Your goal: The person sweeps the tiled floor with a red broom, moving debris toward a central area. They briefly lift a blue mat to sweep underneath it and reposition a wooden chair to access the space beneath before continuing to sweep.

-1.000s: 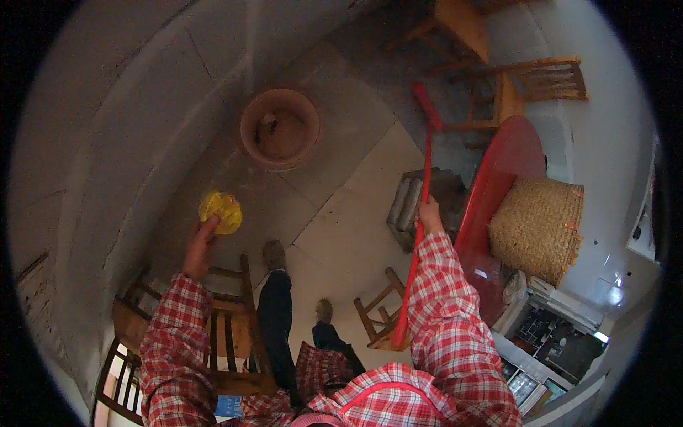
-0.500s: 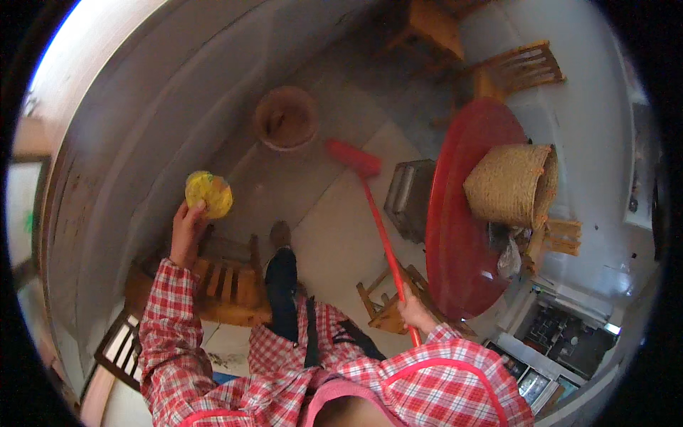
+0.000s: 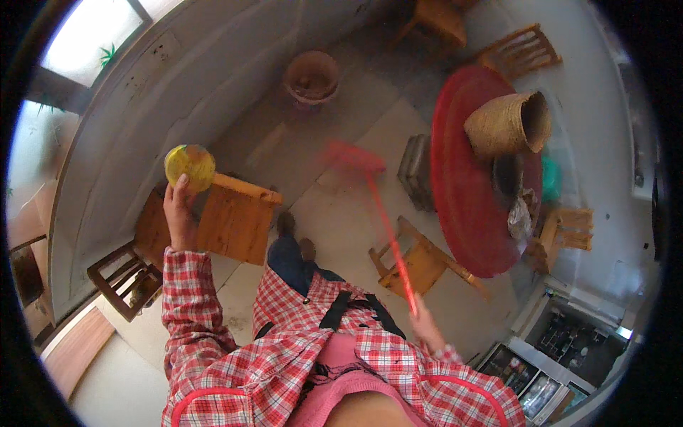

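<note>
My left hand (image 3: 181, 213) is raised on the left, fingers closed on the lower edge of a round, flat yellow thing (image 3: 190, 167) with a shiny, patterned face. I cannot make out what kind of thing it is. With my right hand (image 3: 425, 324) I grip the upper part of the handle of a red broom (image 3: 388, 238). The wide broom head (image 3: 352, 156) is blurred and sits at the floor ahead, below a pinkish bucket (image 3: 311, 78).
Wooden chairs (image 3: 242, 220) stand by the left wall, and a small one (image 3: 416, 267) is beside the broom handle. A round red table (image 3: 462, 206) on the right bears a woven basket (image 3: 501, 128). Next to the table is a grey box-like block (image 3: 416, 171).
The view has shifted and turned. The yellow thing is now upright in my left hand, in front of the chairs by the wall. My right hand still holds the broom, whose head is now blurred.
</note>
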### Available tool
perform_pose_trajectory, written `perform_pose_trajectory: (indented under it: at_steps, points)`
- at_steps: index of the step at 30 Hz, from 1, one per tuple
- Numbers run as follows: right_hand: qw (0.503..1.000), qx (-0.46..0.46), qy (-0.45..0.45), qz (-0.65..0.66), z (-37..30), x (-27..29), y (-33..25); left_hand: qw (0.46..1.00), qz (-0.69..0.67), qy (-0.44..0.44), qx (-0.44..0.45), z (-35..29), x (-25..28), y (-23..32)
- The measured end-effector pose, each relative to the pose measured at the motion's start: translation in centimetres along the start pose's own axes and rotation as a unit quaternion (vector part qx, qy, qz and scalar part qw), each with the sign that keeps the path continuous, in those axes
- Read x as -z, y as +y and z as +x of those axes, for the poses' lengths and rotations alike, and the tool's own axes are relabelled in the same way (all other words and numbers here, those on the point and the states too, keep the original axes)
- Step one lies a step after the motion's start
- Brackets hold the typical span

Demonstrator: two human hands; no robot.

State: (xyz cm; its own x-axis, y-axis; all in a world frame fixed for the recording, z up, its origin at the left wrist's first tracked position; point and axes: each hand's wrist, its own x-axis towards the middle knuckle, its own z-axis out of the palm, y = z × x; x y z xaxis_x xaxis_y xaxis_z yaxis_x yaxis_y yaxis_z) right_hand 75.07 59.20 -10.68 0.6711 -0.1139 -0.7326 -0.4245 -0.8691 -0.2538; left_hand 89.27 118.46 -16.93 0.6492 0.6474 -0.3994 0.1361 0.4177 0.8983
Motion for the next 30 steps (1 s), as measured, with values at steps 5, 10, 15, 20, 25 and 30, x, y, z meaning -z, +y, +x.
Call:
perform_pose_trajectory:
  at_steps: [5,10,15,20,25,30]
  points:
    - [0.979,-0.117,-0.04,0.162,11.2,0.6,-4.4,0.989,0.123,-0.078,0.003,2.6,-0.9,-1.1]
    - [0.996,-0.074,-0.051,-0.001,6.3,-9.6,-2.2,0.972,0.211,-0.106,-0.009,4.1,-3.1,-2.0]
    - [0.983,-0.061,-0.174,-0.027,-3.7,-11.2,5.8,0.931,0.348,-0.093,-0.056,7.4,-3.5,-3.6]
    - [0.987,0.052,-0.133,-0.075,-7.8,-6.4,4.0,0.888,0.447,-0.086,-0.073,8.5,-3.1,-2.6]
    - [0.982,0.172,-0.062,-0.053,-1.5,-3.6,-1.3,0.85,0.501,-0.153,-0.051,5.3,-2.5,-2.9]
    - [0.958,0.235,-0.099,-0.13,9.0,-0.7,-9.4,0.802,0.573,-0.159,-0.043,-0.6,-3.9,-3.0]
